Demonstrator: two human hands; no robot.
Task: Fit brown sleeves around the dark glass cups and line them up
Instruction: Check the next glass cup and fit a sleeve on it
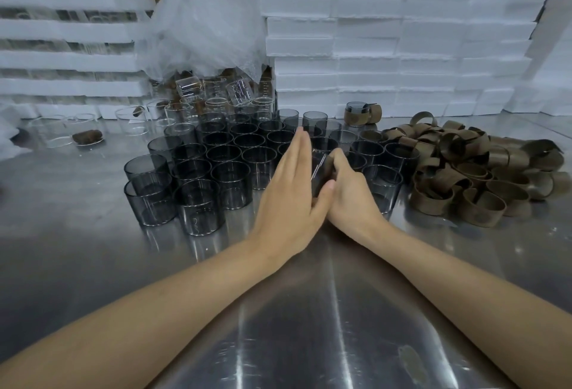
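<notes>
Several dark glass cups point(198, 202) stand packed together on a steel table point(309, 311), mouths up. My left hand point(291, 193) is flat with straight fingers, pressing against the side of one dark cup point(320, 171) held between both hands. My right hand point(349, 190) curls its fingers round that same cup from the right. A heap of brown sleeves point(470, 171) lies on the table to the right. One dark cup with a brown sleeve point(359, 114) stands at the back, near the foam wall.
Clear glass cups point(213, 97) crowd the back left, some with brown rolls inside. White foam blocks point(387, 32) are stacked along the back, crumpled plastic wrap point(204, 17) beside them. Foam trays of clear glasses point(68, 38) stand stacked at left.
</notes>
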